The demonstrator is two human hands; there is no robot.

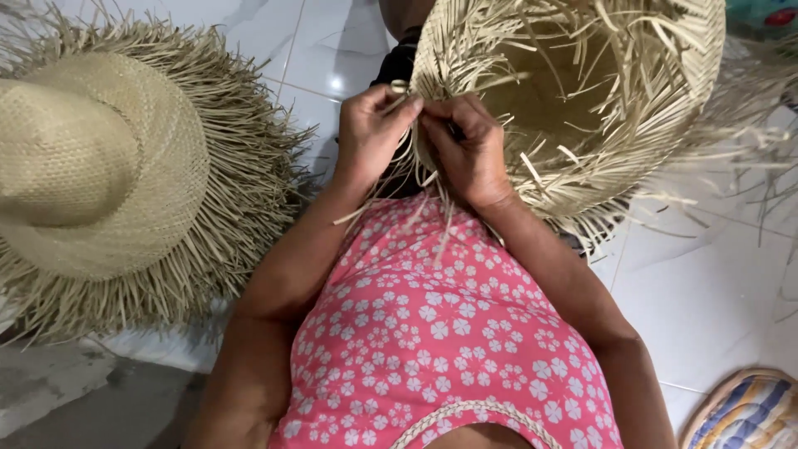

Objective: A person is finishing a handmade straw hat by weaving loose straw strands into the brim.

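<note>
Pinching loose straw strands at the rim of the unfinished straw hat (573, 91), your two hands meet at the near edge of its brim. Your left hand (370, 133) has its fingers closed together on a few pale strands (401, 87), thumb pressed against the forefinger right at the woven edge. Your right hand (470, 145) sits just beside it, touching it at the knuckles, fingers curled shut on the brim; exactly which strand it grips is hidden under the fingers.

The unfinished straw hat is held up beyond both hands, tilted so its hollow inside faces you. Loose unwoven ends stick out all around the rim. Several strands hang down below your hands and trail over your pink flowered top (432, 333).

Well apart from your left hand, out to its left, a second straw hat (100, 166) lies crown up on the white tiled floor (706, 283). Its brim is a wide ragged fringe of uncut straw ends.

Beyond your right hand, more loose straw (765, 158) spreads across the floor tiles. Down near your right elbow, a striped woven mat (748, 411) shows only its edge at the corner. A darker grey patch of floor (75, 399) lies below the second straw hat.
</note>
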